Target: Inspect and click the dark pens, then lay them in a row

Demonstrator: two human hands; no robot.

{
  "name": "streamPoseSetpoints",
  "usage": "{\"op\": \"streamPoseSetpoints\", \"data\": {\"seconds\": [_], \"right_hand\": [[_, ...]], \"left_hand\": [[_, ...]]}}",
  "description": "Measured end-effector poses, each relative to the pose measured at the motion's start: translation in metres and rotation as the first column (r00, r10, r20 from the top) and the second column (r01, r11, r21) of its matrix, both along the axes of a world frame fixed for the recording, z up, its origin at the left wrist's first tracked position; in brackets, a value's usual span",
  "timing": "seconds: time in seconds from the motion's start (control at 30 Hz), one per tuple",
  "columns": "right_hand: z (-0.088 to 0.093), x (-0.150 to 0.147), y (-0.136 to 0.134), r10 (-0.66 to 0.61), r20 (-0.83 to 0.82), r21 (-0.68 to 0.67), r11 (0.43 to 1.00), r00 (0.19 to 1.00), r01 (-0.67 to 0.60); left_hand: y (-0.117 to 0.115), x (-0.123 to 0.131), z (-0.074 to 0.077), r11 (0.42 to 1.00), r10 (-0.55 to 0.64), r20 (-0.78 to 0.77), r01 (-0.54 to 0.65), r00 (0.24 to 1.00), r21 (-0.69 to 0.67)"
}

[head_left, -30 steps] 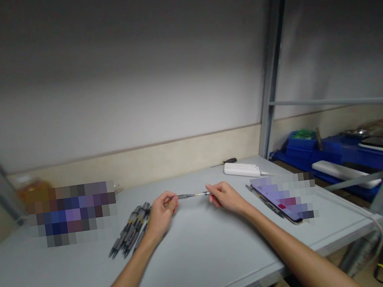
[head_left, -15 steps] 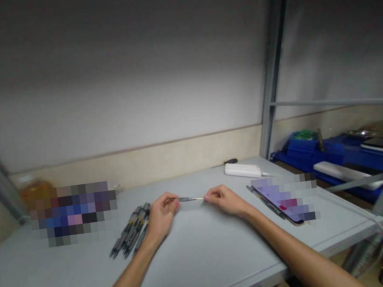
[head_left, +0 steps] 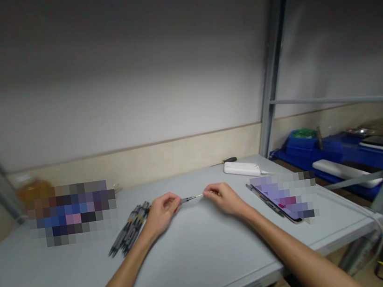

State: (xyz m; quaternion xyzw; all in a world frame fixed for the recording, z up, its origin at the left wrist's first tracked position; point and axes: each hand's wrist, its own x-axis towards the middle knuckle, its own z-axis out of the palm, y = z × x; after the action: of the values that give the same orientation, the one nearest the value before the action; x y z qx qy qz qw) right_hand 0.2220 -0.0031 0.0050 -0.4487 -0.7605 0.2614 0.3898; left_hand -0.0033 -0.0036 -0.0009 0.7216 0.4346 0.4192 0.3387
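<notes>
Between the fingertips of my left hand (head_left: 162,214) is a dark grey pen barrel (head_left: 185,200), pointing to the right. A thin pen refill (head_left: 197,196) runs from the barrel's end to my right hand (head_left: 224,198), whose thumb and fingers pinch its far tip. The two hands face each other a little above the table, and barrel and refill lie nearly in one line. How deep the refill sits in the barrel is hidden. Beside my left wrist lies a pile of several grey pens (head_left: 129,229).
On the grey table (head_left: 199,255), a white power strip (head_left: 241,169) and a screwdriver (head_left: 229,160) lie at the back. To the right, a pen (head_left: 268,201) lies along a pixelated purple flat thing (head_left: 275,193). A bottle (head_left: 35,190) and pixelated items stand left. Metal posts (head_left: 270,100) frame the table.
Both hands are in nearly the same place, still holding the barrel and refill. The refill now slants slightly up toward my right hand. The view has shifted a little.
</notes>
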Motion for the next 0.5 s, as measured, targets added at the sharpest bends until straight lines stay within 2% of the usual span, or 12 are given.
{"op": "streamPoseSetpoints", "data": {"seconds": [0.1, 0.17, 0.33, 0.43, 0.5], "right_hand": [[0.001, -0.003, -0.004, -0.029, 0.124, 0.191, 0.982, 0.992, 0.005], [0.002, -0.004, -0.007, -0.016, 0.151, 0.236, 0.972, 0.988, -0.021], [0.001, -0.005, -0.010, -0.025, 0.146, 0.185, 0.983, 0.989, -0.002], [0.000, -0.006, -0.010, -0.050, 0.095, 0.108, 0.993, 0.994, 0.040], [0.000, -0.005, -0.009, -0.035, 0.036, 0.040, 0.999, 0.999, 0.033]], "left_hand": [[0.002, 0.000, -0.002, 0.984, -0.080, -0.032, 0.074, 0.996, -0.160], [0.001, 0.001, -0.002, 0.982, -0.084, -0.063, 0.072, 0.994, -0.173], [-0.005, 0.004, 0.002, 0.995, 0.098, -0.135, -0.097, 0.986, 0.009], [-0.010, 0.004, 0.004, 0.965, 0.249, -0.238, -0.218, 0.939, 0.148], [-0.012, 0.005, 0.005, 0.938, 0.302, -0.289, -0.231, 0.908, 0.258]]}}
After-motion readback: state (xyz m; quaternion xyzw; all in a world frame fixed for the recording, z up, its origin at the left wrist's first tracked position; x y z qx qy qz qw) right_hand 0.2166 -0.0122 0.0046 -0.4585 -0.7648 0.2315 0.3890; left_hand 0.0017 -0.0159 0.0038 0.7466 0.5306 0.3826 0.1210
